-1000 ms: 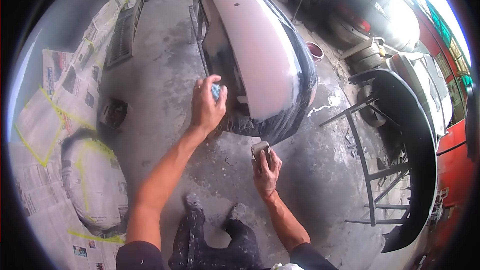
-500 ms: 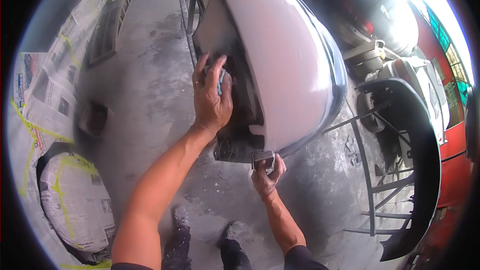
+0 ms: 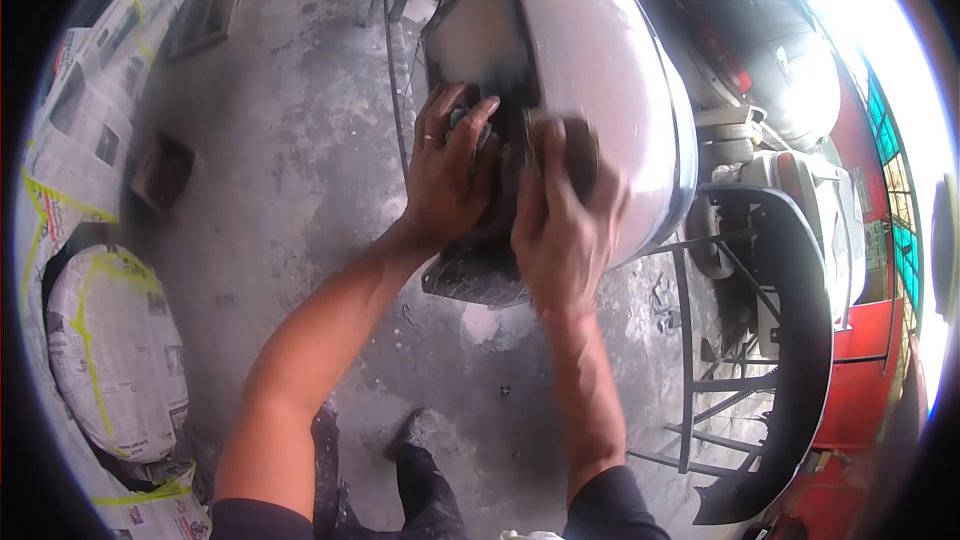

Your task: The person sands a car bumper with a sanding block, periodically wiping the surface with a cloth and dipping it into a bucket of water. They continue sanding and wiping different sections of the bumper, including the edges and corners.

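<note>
A car bumper [image 3: 600, 50] with a pale pinkish-white coat and a dark, unpainted inner edge lies lengthwise in front of me. My left hand [image 3: 450, 175] rests on the dark part, fingers curled round a crumpled grey-blue cloth [image 3: 466, 122] that is mostly hidden. Right beside it, my right hand [image 3: 572, 225] grips a dark sanding block [image 3: 580, 152] and presses it to the bumper near the border between dark and pale. The block and fingertips are slightly smeared by motion.
A dark bumper [image 3: 800, 320] hangs on a metal stand [image 3: 687, 360] to the right. Behind it are car parts and a silver car [image 3: 790, 50]. Newspaper-masked panels [image 3: 115, 350] line the left. The concrete floor [image 3: 300, 110] is dusty and stained.
My right hand has moved from the bumper's near end up and forward onto its surface, carrying the sanding block. My left hand stays on the dark part with the cloth. The camera view has shifted.
</note>
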### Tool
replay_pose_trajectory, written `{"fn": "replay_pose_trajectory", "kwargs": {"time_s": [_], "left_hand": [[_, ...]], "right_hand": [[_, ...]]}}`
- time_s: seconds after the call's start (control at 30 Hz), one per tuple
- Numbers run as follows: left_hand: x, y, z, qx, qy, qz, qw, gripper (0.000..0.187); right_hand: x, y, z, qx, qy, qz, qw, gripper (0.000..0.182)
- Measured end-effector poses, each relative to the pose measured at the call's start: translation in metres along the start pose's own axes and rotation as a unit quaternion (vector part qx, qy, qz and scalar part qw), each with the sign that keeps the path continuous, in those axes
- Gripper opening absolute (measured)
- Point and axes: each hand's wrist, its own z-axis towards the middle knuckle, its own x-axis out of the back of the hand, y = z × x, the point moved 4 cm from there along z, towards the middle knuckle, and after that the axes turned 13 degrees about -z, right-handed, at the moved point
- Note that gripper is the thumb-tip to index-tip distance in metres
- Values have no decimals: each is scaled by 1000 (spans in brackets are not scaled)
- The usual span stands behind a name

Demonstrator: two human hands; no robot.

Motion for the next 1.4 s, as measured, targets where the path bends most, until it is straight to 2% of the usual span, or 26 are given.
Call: {"fn": "replay_pose_trajectory", "kwargs": {"time_s": [0.07,0.17,0.3,0.4,0.5,0.57,0.6,0.67,0.73,0.77,0.83,0.9,0.97,1.03,1.13,1.17,1.23,1.27,1.4], "left_hand": [[-2,-2,-1,-31,14,-24,999,39],[-4,0,1,-31,8,-10,999,36],[-6,1,-2,-67,-11,17,998,35],[-5,1,0,-63,5,1,998,35],[-4,1,3,-69,3,10,998,34],[-2,3,1,-54,-10,14,998,34],[-2,3,1,-55,-4,12,998,34],[-3,1,0,-39,7,-11,999,35],[-3,2,4,-48,13,-14,999,37],[-3,1,4,-42,12,-11,999,34],[-3,0,0,-39,8,-10,999,38],[-1,-2,2,-45,8,-6,999,38],[-3,2,-1,-30,2,-18,999,38],[0,5,4,-37,1,-7,999,38],[-1,6,2,-30,-4,3,1000,38],[-1,4,-1,-22,-2,-6,1000,39],[-2,2,-1,-17,4,-18,1000,40],[-1,2,4,-21,12,-21,999,40],[1,1,-3,-1,7,-30,1000,38]], "right_hand": [[2,11,-99,-53,39,-37,997,31],[-50,47,-237,-17,62,-13,998,38],[-72,56,-284,-51,70,13,996,44],[-48,32,-226,-33,127,-30,991,48],[-6,11,-89,-46,91,-24,995,47],[-3,5,-53,-58,45,-30,997,44],[-4,6,-65,-53,47,-32,997,44],[-14,19,-136,-83,90,-14,992,42],[-59,40,-248,-41,103,-13,994,43],[-60,42,-253,-39,102,-11,994,43],[-57,35,-251,-44,91,-21,995,29],[-44,26,-222,-70,76,-30,994,31],[-13,14,-136,-44,89,-19,995,34],[2,2,-62,-16,22,-40,999,36],[2,4,-59,-16,55,-28,998,36],[0,10,-91,-44,72,-23,996,37],[-24,29,-177,-10,108,-27,994,45],[-40,39,-218,-32,70,-30,997,49],[-14,28,-169,-34,49,-22,998,45]]}}
